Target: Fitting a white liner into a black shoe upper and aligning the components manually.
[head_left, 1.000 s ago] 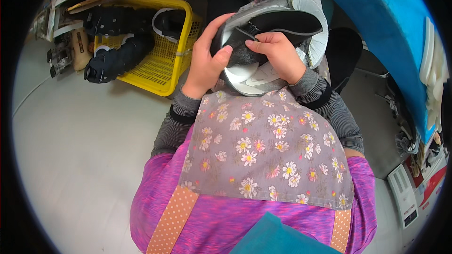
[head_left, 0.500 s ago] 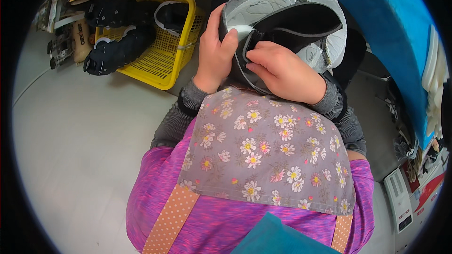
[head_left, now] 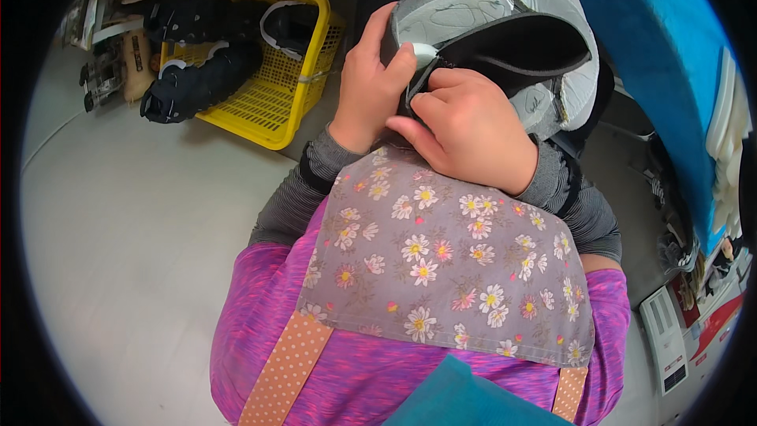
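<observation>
At far left, a yellow basket (head_left: 300, 99) with black footwear (head_left: 197, 85) stands well apart from both hands. The left hand (head_left: 371, 83) is clamped on the left rim of a grey-and-white padded piece (head_left: 457, 16), thumb on the inner side, remaining fingers mostly hidden. The piece lies just beyond the apron (head_left: 441, 276). Its black lining (head_left: 528, 39) has its long axis running left to right, the left end between the hands. The right hand (head_left: 481, 122) crosses the near side, back upward, fingers curled at that end, thumb extended leftward; its fingertip closure cannot be determined.
</observation>
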A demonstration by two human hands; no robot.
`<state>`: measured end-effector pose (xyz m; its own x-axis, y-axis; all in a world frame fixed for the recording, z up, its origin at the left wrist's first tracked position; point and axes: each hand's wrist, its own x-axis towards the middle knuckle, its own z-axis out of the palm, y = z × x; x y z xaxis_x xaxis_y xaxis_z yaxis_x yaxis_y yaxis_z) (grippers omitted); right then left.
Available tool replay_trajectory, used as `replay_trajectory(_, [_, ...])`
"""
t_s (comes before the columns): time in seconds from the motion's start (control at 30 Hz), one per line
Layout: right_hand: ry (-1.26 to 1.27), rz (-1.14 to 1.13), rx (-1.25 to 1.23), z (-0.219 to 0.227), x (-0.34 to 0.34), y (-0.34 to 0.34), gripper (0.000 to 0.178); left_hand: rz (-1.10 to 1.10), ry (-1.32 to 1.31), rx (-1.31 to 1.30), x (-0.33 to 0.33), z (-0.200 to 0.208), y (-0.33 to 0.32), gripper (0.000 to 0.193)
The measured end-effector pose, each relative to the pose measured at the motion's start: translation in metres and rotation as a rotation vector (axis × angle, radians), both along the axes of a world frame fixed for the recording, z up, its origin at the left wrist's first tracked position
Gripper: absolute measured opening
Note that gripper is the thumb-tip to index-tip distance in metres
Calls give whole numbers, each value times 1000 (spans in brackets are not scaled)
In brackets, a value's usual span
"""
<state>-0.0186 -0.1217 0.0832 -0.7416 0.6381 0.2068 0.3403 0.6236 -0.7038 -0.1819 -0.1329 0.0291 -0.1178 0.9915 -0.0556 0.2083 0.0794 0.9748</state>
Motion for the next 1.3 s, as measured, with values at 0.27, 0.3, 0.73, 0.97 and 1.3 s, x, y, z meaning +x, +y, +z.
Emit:
replay_trajectory(0.27, [60, -290, 194, -45, -39, 10, 21, 37, 248, 37, -31, 3, 17, 66])
replay_trajectory(0.3, [58, -284, 197, -50, -41, 11, 21, 19, 115, -44, -33, 10, 15, 75])
replay_trajectory(0.73, [-187, -17, 334, -6, -18, 66, 4, -121, 270, -32, -31, -26, -28, 85])
replay_trajectory(0.97, [-324, 184, 417, -53, -33, 60, 3, -113, 327, 9, -29, -27, -29, 82])
replay_trajectory(1.3, [-189, -7, 512, -54, -35, 54, 5, -181, 378, 4, -30, -17, -22, 76])
